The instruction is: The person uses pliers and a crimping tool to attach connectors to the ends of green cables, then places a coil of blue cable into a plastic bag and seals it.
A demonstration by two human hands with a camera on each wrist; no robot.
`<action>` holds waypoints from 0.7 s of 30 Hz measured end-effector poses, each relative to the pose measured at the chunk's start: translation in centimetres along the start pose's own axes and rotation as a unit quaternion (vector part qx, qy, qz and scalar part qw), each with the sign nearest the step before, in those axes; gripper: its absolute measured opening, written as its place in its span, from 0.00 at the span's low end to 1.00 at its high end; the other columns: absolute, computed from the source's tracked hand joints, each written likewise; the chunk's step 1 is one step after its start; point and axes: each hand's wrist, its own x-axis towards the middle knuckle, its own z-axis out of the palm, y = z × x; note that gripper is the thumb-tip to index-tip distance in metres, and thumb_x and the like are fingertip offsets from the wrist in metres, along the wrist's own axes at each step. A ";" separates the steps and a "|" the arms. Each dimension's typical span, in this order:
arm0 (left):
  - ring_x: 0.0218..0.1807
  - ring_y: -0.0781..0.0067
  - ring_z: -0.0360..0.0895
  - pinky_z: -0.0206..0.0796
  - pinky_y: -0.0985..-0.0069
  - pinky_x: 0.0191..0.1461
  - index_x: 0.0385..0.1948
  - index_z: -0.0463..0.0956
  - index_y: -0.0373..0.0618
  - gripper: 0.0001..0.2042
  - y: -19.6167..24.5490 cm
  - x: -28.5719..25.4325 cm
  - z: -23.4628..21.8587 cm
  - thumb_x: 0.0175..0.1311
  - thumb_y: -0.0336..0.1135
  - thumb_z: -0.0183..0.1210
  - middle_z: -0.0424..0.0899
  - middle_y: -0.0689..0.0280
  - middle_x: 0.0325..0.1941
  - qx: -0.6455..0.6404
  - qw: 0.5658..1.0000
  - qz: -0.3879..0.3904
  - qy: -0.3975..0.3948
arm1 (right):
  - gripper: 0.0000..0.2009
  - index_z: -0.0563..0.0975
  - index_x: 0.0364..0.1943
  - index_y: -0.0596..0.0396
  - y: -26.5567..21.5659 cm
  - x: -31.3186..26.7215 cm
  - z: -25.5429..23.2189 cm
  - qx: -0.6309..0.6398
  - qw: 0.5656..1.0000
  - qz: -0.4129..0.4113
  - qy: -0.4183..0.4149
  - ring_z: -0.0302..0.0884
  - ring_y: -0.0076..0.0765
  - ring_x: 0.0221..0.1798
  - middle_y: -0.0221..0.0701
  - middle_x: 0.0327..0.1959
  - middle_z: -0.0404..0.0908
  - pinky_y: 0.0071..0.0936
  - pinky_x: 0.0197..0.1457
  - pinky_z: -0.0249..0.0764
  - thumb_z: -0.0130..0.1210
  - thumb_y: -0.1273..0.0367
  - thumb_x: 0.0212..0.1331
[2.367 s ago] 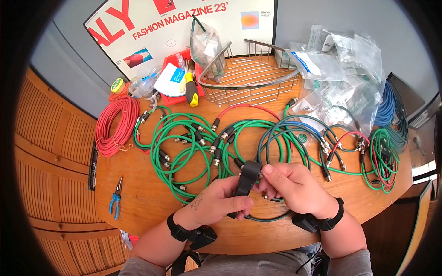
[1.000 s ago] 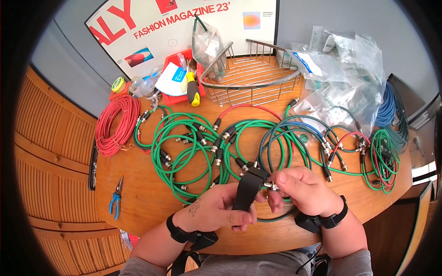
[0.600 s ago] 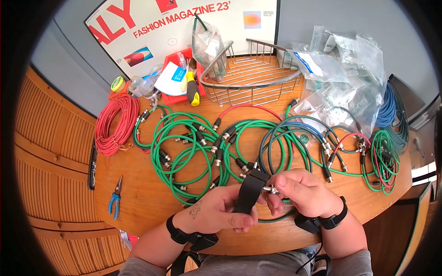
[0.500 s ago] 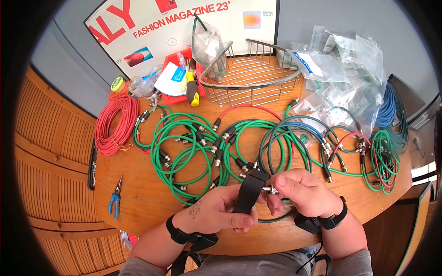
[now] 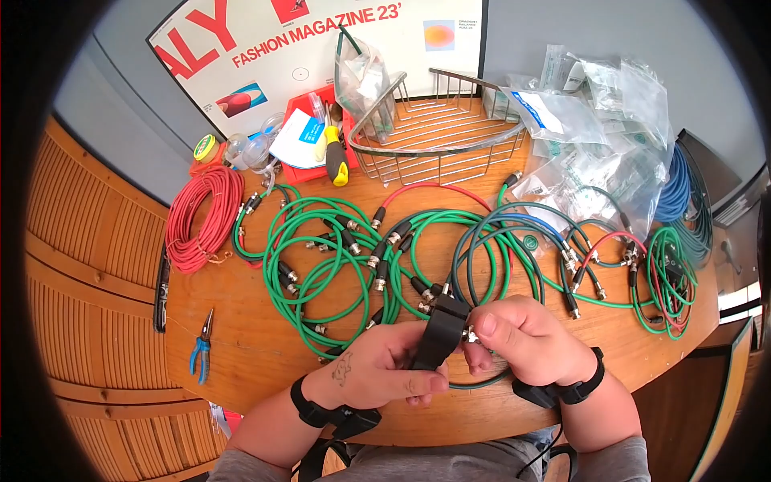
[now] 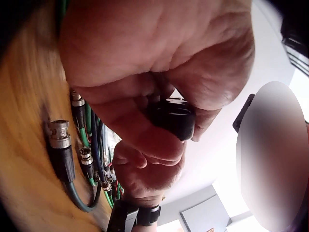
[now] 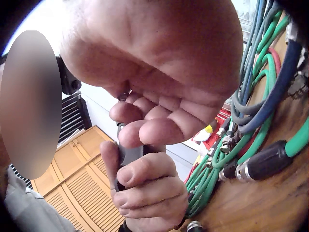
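Observation:
My left hand grips a flat, black plastic-looking object above the table's front part. Thumb and fingers wrap its lower body, and its blocky top end points away from me. Just to the right, my right hand pinches a small silver BNC connector between thumb and fingers, right at the side of the black object. From the left wrist, the dark end of this black object shows below the palm. In the right wrist view its grey-black body sits between the left hand's fingers, while the right fingers mostly hide the connector.
Green BNC cables lie coiled behind both hands. Pliers and a red cable coil are at left. A wire basket, a yellow-black screwdriver and plastic bags stand farther back.
The silver connector has come closer to the black object since half a second ago, narrowing the gap between them. The black object has tilted slightly; both hands keep their holds.

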 end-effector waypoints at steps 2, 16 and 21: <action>0.32 0.73 0.79 0.71 0.77 0.33 0.51 0.71 0.36 0.18 0.0 0.1 0.0 0.60 0.27 0.65 0.82 0.58 0.36 0.013 1.000 0.008 0.004 | 0.21 0.76 0.29 0.57 0.0 0.1 0.0 -0.027 0.999 -0.019 0.005 0.72 0.20 0.30 0.24 0.25 0.76 0.20 0.37 0.70 0.43 0.57 0.74; 0.30 0.77 0.77 0.71 0.80 0.31 0.49 0.70 0.39 0.17 -0.4 0.6 -0.3 0.61 0.30 0.64 0.79 0.64 0.33 0.050 0.996 0.034 0.065 | 0.07 0.78 0.34 0.57 0.1 0.9 0.3 -0.285 0.925 -0.193 0.160 0.73 0.26 0.24 0.30 0.23 0.75 0.25 0.26 0.68 0.60 0.68 0.60; 0.30 0.77 0.76 0.70 0.80 0.32 0.49 0.71 0.40 0.17 -0.8 0.7 -0.4 0.61 0.30 0.65 0.78 0.65 0.32 0.047 0.996 0.047 0.066 | 0.06 0.78 0.35 0.57 -0.6 0.7 0.5 -0.355 0.894 -0.220 0.163 0.74 0.29 0.23 0.31 0.23 0.75 0.25 0.24 0.68 0.63 0.71 0.56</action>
